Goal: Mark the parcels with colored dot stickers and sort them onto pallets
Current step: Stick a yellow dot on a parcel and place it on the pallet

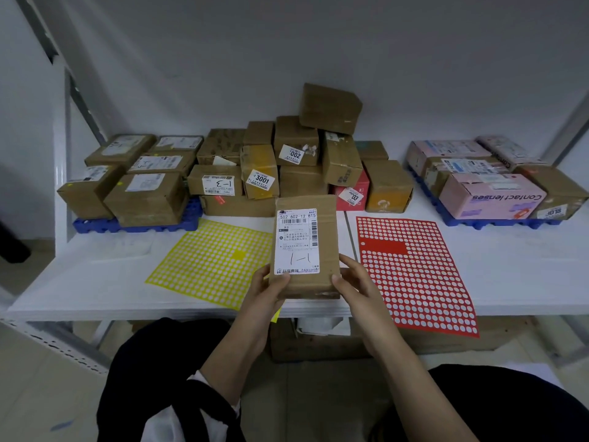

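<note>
The task looks roughly midway. At the left of the frame a blue left pallet (134, 225) already carries a packed layer of brown boxes, and small yellow dots show on a couple of them. At the right, the right pallet (478, 222) holds pink and brown boxes. Between the two pallets, at the back of the white table (95, 282), an unsorted pile (299, 164) of about a dozen parcels still waits, so plenty is left to mark and place. In the centre of the frame the parcel (306, 247) in hand is held up above the table's front edge, label side to the camera, with "1-1" handwritten on it. The left hand (271, 288) and right hand (353, 282) each grip its lower end, thumbs on the front face and fingers curled behind. No coloured dot shows on the visible face, so this one appears not yet marked. The yellow sheet (210, 263) lies just left of it and the red sheet (414, 272) just right, both flat on the table. Each shows mostly pale circles around one solid patch of colour.
</note>
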